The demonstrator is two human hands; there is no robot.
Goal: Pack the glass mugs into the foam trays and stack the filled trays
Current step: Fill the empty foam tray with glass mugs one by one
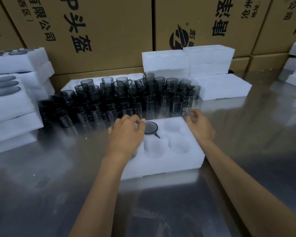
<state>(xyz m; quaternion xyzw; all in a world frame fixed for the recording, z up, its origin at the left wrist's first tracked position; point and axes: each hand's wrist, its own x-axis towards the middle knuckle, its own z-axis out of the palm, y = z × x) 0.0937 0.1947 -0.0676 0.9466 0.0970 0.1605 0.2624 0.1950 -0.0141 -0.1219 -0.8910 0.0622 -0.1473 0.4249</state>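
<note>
One mug (150, 127) sits in the far-left pocket of the foam tray (162, 161), my left hand (126, 134) resting loose-fingered by its rim holding nothing, right hand (199, 124) empty and relaxed near the loose mugs (126, 98) — next one goes in straight, handle in its slot.

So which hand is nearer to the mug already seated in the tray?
Left. The left hand has its fingers at the seated mug's rim; the right hand is beyond the neighbouring pocket.

Printed cardboard cartons (99, 31) stacked as back wall; reflective steel table (41, 185).
</note>
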